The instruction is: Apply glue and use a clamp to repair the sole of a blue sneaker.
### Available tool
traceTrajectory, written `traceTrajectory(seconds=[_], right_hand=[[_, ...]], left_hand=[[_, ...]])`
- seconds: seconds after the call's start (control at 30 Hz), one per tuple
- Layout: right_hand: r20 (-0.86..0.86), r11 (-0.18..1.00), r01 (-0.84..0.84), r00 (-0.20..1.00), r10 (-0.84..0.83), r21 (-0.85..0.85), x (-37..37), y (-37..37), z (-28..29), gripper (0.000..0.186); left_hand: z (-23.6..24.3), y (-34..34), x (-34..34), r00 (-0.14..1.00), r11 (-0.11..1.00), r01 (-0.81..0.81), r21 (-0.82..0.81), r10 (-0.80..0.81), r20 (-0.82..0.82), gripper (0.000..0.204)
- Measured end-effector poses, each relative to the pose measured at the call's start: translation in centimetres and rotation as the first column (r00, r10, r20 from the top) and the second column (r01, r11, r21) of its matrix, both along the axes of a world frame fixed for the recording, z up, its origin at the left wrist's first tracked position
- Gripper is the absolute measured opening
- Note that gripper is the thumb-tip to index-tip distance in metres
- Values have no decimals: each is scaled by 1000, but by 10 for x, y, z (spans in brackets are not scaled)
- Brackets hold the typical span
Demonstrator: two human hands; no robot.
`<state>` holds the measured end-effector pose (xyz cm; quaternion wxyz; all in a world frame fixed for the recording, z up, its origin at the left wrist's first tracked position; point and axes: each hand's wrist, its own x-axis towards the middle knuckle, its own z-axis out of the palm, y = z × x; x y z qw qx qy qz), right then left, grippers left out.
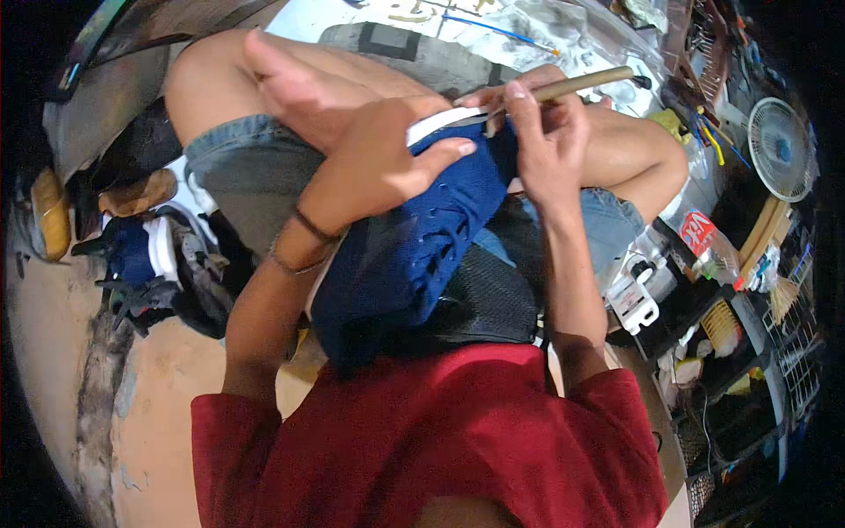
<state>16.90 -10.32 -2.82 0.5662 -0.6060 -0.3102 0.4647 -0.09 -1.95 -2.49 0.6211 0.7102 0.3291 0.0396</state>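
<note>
The navy laced shoe (422,238) lay at frame centre, toe upward. The left hand (396,154) gripped its toe end; the right hand (547,145) grasped a wooden-handled tool (585,84), angled to upper right. A white round fan (782,150) appeared beyond, upper right.

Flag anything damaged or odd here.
A dark, rough streak runs down the pale floor at lower left; it looks stained or worn. The blue shoe shows no clear damage, though its gripped edge is partly covered.

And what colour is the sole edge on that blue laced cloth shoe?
White; the sole edge shows best in the head view.
</note>
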Motion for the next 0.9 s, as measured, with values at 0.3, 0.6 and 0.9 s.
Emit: traceTrajectory(seconds=[0.3, 0.6, 0.9], right_hand=[[9, 992, -119, 993, 119, -33, -2, 1, 4, 11], [75, 998, -66, 995, 64, 23, -3, -2, -6, 11], [-88, 998, -28, 996, 32, 53, 0, -5, -10, 9]], left_hand=[[0, 0, -3, 999, 1000, 5, 30, -4, -35, 33], [-7, -3, -2, 995, 998, -55, -33, 58, 83, 30], [-7, -1, 0, 999, 999, 41, 19, -41, 32, 36]])
